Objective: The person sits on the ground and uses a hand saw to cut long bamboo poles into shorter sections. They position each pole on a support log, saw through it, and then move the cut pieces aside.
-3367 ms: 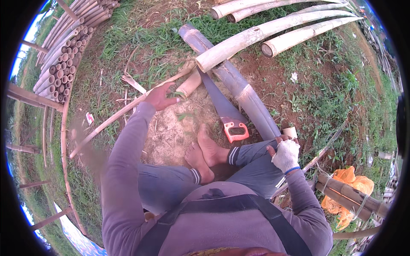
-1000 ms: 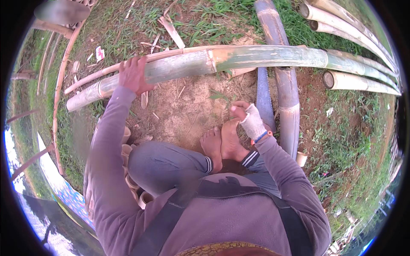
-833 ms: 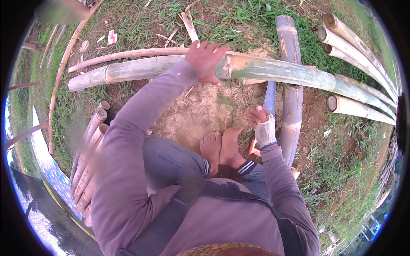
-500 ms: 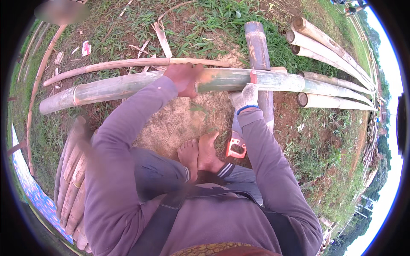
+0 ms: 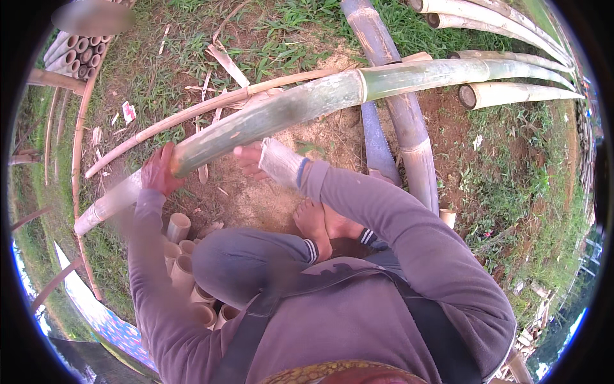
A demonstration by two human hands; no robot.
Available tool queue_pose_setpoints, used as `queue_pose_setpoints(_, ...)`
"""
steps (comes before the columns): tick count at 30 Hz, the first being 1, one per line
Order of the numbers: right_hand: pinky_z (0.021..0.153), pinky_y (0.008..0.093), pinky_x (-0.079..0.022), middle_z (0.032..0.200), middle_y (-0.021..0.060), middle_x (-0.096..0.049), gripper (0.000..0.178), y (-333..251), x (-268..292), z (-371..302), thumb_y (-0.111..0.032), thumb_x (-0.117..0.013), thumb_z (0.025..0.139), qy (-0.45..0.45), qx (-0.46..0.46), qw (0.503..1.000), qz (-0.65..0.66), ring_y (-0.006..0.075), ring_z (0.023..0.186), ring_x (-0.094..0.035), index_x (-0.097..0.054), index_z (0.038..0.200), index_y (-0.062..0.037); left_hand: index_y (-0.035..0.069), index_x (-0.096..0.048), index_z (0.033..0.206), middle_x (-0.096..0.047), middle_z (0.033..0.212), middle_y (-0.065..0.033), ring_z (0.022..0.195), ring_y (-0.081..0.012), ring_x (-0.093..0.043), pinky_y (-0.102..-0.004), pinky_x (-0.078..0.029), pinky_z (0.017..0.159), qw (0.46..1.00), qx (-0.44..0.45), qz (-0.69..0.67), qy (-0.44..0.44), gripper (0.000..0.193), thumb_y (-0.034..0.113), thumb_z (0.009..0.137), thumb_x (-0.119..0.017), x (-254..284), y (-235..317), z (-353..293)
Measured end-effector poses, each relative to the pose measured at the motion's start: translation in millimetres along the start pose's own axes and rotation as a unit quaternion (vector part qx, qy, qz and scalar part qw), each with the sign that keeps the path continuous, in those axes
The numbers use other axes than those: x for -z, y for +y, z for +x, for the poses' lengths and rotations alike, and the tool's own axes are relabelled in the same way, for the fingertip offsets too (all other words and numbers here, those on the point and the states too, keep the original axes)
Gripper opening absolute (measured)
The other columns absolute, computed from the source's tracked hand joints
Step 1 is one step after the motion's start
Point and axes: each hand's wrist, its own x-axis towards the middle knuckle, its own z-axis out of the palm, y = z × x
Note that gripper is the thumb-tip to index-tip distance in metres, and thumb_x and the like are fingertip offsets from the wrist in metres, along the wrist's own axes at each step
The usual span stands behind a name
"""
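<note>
A long green bamboo pole [image 5: 288,105] slants from the lower left to the upper right, resting across a thicker greyish bamboo log [image 5: 409,121]. My left hand [image 5: 160,171], bare, is closed around the bamboo by the green pole's end. A paler bamboo length [image 5: 112,201] runs on past that hand; whether the two are joined is hidden. My right hand [image 5: 275,163] wears a whitish glove that leaves the fingertips bare. Its fingers stretch out just below the pole, holding nothing. Beside the log lies a handsaw [image 5: 377,137], blade showing, handle covered by my right sleeve.
A thin bamboo strip [image 5: 150,131] lies behind the pole. Short cut bamboo tubes [image 5: 183,272] stand by my left knee. Several poles [image 5: 521,94] lie at the right, and a stack of tubes [image 5: 83,54] is at the far left. My bare feet [image 5: 313,221] are below the pole.
The green pole has shifted left and now slants down toward the left. My left hand has moved left along with its end. My right hand has left the pole by the log and moved left.
</note>
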Motion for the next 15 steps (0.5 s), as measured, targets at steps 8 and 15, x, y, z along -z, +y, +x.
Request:
queue_pose_setpoints(8, 0.096, 0.0388, -0.059, 0.125, 0.0207, -0.077, 0.067, 110.7, 82.7, -93.9, -0.037, -0.088, 0.095, 0.09, -0.01, 0.99, -0.112, 0.0257, 0.117, -0.072, -0.064, 0.142, 0.0035, 0.015, -0.042, 0.164, -0.057, 0.157, -0.0204, 0.143, -0.0439, -0.057, -0.0575, -0.042, 0.123, 0.997, 0.008, -0.001, -0.071, 0.112, 0.047, 0.072, -0.096, 20.3, 19.7, -2.5)
queue_pose_setpoints(15, 0.099, 0.0415, -0.06, 0.115, 0.02, -0.078, 0.046, 146.6, 80.3, -165.7, -0.025, -0.084, 0.098, 0.145, 0.009, 0.967, -0.211, 0.0305, 0.113, -0.076, -0.067, 0.132, -0.0003, 0.017, -0.044, 0.166, -0.058, 0.157, -0.0235, 0.146, -0.0425, -0.056, -0.0523, -0.045, 0.122, 0.979, 0.033, -0.162, -0.12, 0.082, 0.055, 0.1, -0.073, -6.1, 69.2, 143.8)
